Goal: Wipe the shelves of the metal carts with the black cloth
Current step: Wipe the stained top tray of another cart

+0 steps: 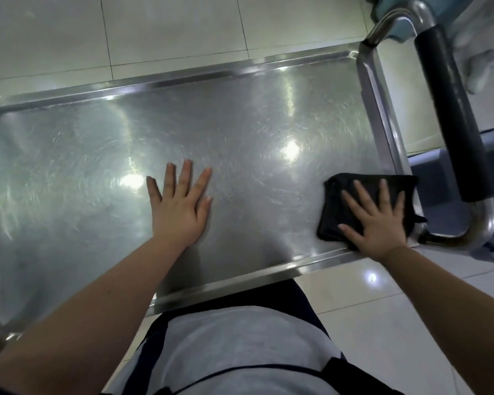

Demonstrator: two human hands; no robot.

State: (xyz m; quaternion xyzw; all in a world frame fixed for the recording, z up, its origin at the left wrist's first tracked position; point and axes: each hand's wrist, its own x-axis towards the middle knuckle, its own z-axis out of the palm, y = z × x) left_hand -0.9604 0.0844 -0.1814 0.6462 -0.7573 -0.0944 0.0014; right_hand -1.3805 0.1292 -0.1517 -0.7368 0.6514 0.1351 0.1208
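Both hands flat on the cart's top shelf (pixel 69 172): left hand (pixel 180 206) bare on steel, right hand (pixel 380 220) spread over the folded black cloth (pixel 337 206) beside the handle (pixel 451 115).

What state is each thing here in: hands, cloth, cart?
Shiny metal cart shelf: scratched, reflecting lights.
Left hand: flat, fingers spread, resting on the shelf.
Folded black cloth: flat at the shelf's right end.
Right hand: fingers spread, pressing the cloth.
Black-padded cart handle: untouched.

Folded black cloth (pixel 351 206) lies flat at my right end of the scratched, shiny steel cart shelf (pixel 97 155), overlapping its rim.
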